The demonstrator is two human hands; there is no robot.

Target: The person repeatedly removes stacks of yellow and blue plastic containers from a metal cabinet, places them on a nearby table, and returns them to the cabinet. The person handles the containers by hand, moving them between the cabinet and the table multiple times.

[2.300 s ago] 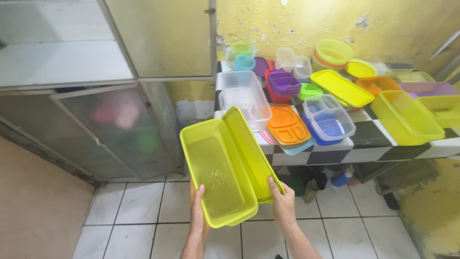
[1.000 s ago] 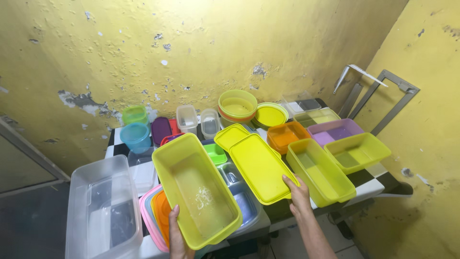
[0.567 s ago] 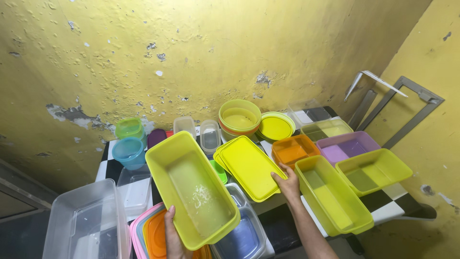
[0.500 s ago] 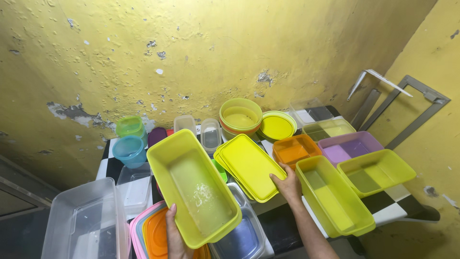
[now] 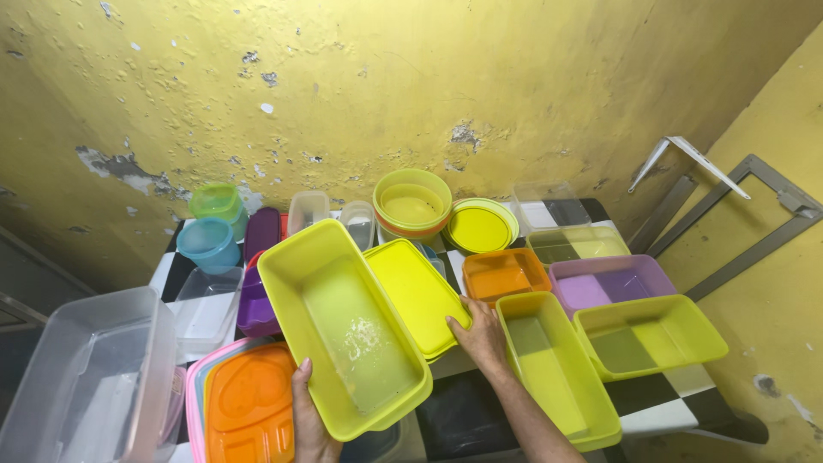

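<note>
Head view: two hands (image 5: 484, 336), one yellow tub (image 5: 343, 326), one yellow lid (image 5: 417, 296).

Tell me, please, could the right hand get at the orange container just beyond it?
Probably yes: the right hand rests on the yellow lid, and the open orange container sits close beside it with nothing between.

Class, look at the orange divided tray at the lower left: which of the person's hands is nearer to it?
Left. The left hand grips the yellow tub right beside the orange divided tray; the right hand holds the yellow lid, across the tub from it.
</note>
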